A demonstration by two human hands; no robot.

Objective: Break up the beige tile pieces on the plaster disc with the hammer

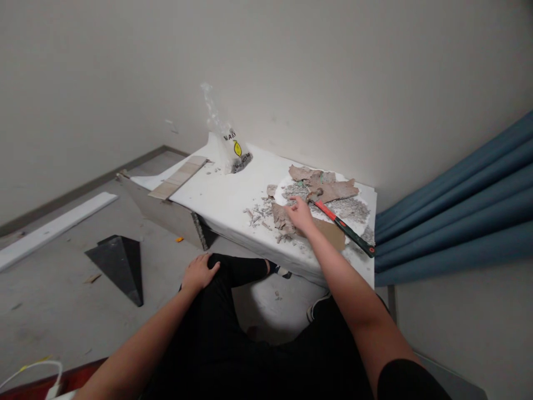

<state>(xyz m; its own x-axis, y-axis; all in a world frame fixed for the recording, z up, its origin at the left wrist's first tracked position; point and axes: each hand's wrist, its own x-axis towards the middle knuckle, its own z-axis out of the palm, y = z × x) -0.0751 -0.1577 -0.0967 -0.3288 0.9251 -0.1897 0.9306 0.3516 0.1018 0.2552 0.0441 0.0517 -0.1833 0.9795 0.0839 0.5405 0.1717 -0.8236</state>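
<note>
My right hand [300, 215] reaches over a low white slab [227, 197] with its fingers spread, resting on brown paper-backed scraps and grey crumbled debris [291, 208]. A hammer with a red and black handle [342, 225] lies just right of that hand, its head among torn brown pieces [328, 186]. My left hand [200, 272] lies on my left knee, fingers curled loosely over the black trouser leg, holding nothing.
A clear plastic bag [227, 144] with grey rubble stands at the slab's far end beside a tan strip [179, 178]. On the floor lie a white board [54, 228], a dark triangular piece [120, 261] and a white cable [37, 369]. Blue curtain [458, 205] hangs at right.
</note>
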